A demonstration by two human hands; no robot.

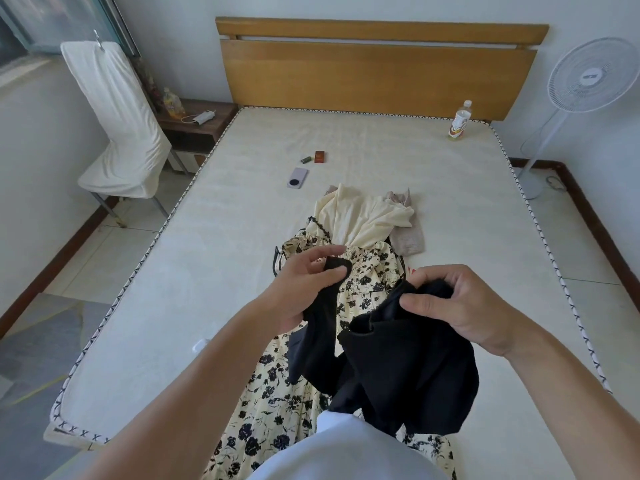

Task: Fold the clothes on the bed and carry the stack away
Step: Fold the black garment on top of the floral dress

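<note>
The person is holding a black garment up off the bed, both hands working at its upper edge, most likely hunting for a seam or strap so the piece can be shaken flat before folding. The left hand is pinching a narrow black end between thumb and fingers, the other fingers lifting loosely away from it. The right hand is curling round a bunched fold of the same cloth, thumb pressing in from the front, which is keeping the bulk from dropping. The rest of the fabric is hanging down in front of the body, over a floral dress that is lying spread along the mattress. Beyond it a cream garment and a beige knit piece are waiting unfolded, so the folding seems barely begun and no stack is showing yet
</note>
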